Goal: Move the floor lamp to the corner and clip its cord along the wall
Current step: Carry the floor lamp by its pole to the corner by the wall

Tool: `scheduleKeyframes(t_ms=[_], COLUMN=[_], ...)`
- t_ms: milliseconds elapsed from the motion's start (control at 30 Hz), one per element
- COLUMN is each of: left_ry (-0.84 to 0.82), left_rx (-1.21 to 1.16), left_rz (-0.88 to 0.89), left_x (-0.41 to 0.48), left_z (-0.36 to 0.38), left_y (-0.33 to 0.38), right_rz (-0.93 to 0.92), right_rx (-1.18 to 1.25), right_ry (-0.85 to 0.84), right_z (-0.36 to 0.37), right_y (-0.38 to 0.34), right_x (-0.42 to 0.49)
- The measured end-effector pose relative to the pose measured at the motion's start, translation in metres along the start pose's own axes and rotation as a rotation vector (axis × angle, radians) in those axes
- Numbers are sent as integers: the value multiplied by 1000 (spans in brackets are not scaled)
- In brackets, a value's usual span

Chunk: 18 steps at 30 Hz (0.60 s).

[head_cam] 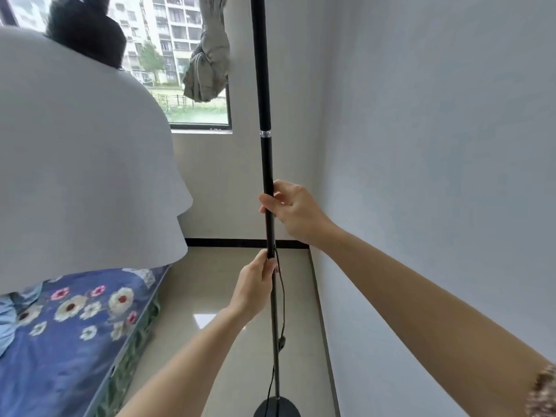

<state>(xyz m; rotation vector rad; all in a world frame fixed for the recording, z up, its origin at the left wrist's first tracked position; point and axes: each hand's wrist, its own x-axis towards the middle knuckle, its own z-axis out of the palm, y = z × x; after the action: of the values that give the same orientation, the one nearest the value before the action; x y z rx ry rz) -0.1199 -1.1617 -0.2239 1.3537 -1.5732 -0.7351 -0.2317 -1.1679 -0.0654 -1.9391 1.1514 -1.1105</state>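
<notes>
Far left, a big white lampshade (75,152) fills that side of the view, with a dark shape (87,31) poking up behind its top edge. Below it sits a bed with a blue floral cover (69,332), running along the pale tiled floor (216,284).

Moving across, there's the window (180,55) showing apartment blocks outside, and a grey curtain (209,64) tied in a knot hanging at its right edge.

Now the centre: the floor lamp's black pole (264,85) stands upright, just a touch tilted, between the bed and the right-hand wall (436,145). A silver ring (266,133) marks a joint partway up. The left hand (255,284) is wrapped around the pole low down, fingers closed on it. A thin black cord (282,302) hangs loose just beside the pole from about where that hand grips, carries a small inline switch (282,343), and drops towards the round black base (276,407) at the bottom edge. The base looks to be on the floor near the wall, though I can't tell whether it's fully resting.

Higher up, the right hand (293,212) is closed on the pole too, fingers curled round from the right side, the arm reaching in along the wall. A dark skirting strip (240,243) marks the corner beyond.
</notes>
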Motion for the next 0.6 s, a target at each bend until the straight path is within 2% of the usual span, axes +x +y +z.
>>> scheduleKeyframes(t_ms=[367,600], left_ry=[49,21], left_rx=[55,110], left_rz=[-7,-11], left_x=[216,347], left_z=[53,77], left_y=[-23,-45], right_rz=[1,-24], right_rx=[53,50], right_ry=[-21,-3], right_z=[-57,-80], right_y=[110,172], right_x=[202,319])
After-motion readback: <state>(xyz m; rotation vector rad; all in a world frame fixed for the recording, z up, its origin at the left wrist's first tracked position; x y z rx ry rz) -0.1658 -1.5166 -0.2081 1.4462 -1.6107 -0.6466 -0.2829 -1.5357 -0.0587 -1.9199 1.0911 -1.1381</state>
